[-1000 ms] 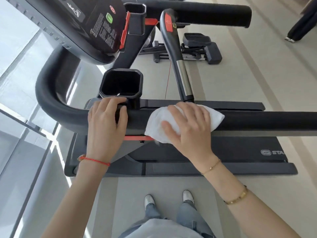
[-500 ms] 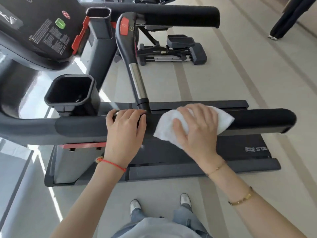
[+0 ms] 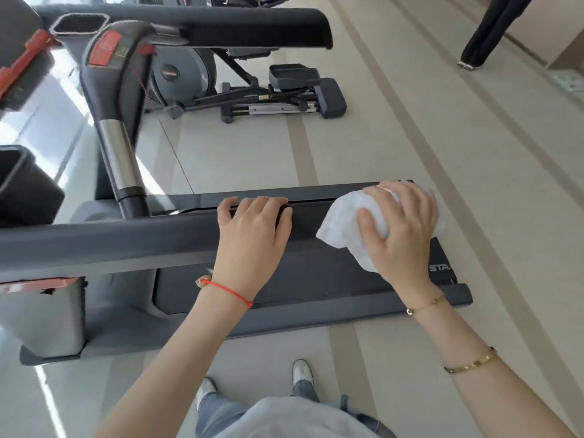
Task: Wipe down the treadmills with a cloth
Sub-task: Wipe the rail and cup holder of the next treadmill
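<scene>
The right hand (image 3: 398, 231) was curled over a bunched white cloth (image 3: 343, 222), thumb on the near side and fingers over the top, pressing it round the far right end of the near handrail (image 3: 126, 245) of the treadmill (image 3: 316, 279). The rail's tip was hidden under the cloth and hand, so exactly where it ended could not be told. The left hand (image 3: 252, 241) lay on the same rail just left of the cloth, fingers bent over its far edge and thumb beside them, holding the bar; a narrow stretch of bare rail showed between the two hands. A red cord (image 3: 232, 291) circled the left wrist, and two gold bracelets (image 3: 470, 363) sat on the right forearm. Below the rail lay the dark deck, with part of a logo (image 3: 440, 267) visible near its right end. A chrome-banded upright (image 3: 118, 156) rose from the rail at left toward a second handrail (image 3: 252, 28) above. Behind stood an elliptical (image 3: 249, 90) on the pale striped floor (image 3: 410, 137), and a second person's dark trouser legs (image 3: 486, 33) showed at upper right. The wearer's shoes (image 3: 301, 371) and jeans were visible at the bottom edge.
</scene>
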A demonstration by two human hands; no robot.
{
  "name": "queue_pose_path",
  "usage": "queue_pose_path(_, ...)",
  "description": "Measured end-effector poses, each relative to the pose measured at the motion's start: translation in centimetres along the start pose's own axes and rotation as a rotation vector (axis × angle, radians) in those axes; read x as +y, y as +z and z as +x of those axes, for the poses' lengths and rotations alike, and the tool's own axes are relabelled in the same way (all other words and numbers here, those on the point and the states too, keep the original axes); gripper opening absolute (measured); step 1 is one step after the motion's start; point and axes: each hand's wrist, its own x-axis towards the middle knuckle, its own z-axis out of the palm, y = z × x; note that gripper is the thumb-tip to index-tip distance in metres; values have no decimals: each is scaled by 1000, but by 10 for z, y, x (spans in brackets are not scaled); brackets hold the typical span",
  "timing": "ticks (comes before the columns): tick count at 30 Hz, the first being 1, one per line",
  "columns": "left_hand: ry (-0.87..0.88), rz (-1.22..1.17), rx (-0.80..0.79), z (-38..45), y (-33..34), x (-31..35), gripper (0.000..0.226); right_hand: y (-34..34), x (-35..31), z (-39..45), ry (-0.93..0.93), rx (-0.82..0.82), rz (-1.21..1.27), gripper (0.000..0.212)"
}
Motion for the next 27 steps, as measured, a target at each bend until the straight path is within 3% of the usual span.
queue_pose_path(2,7,15,-7,5,11,22,33,-8,20,6,64,-56,143,37)
queue_pose_path(6,13,44,30,11,26,48,36,-19,51,22,419,-209,648,17)
queue_pose_path(8,3,79,49,12,30,51,38,-19,56,14,415,-205,669,18)
queue_pose_path(13,6,134,97,12,34,50,37,-8,53,-12,116,-111,481,37)
queue_pose_path(19,0,141,117,12,37,50,34,-17,74,39,484,-435,857,41)
queue_pose_path(21,-1,142,124,11,37,51,34,-16,70,27,448,-359,798,35)
queue_pose_path(24,-1,143,135,12,37,49,35,-11,58,0,163,-189,534,34)
queue_pose_path(27,4,139,133,12,37,49,36,-12,51,7,30,-187,379,34)
